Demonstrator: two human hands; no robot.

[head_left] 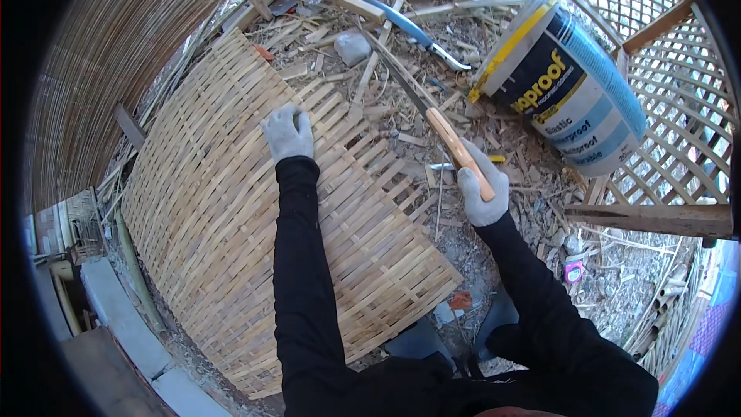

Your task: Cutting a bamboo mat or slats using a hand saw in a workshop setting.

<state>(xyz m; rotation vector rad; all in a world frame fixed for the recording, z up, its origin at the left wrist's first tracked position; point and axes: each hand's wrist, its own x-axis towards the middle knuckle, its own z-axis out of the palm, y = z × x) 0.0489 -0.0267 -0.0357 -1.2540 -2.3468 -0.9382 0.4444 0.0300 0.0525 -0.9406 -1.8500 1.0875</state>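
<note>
A large woven bamboo mat (231,208) lies on the ground, with loose strip ends sticking out along its right edge. My left hand (289,133), in a grey glove, rests on the upper part of the mat. Its fingers are curled, and what they hold, if anything, is hidden. To the right of the mat, my gloved right hand (486,187) is closed round the light wooden handle of a long-bladed knife (457,147). The narrow dark blade points up and to the left, past the mat's edge. Just beyond that hand, a small tool with a yellow end (498,159) lies on the litter.
A tilted bucket (590,85) stands at right, against a lattice panel (671,93). Near the blade lie a blue-handled tool (409,27) and a clear plastic lump (353,48). A pink tape measure (573,271) is lower right. Bamboo scraps cover the ground; concrete blocks (123,316) line the left.
</note>
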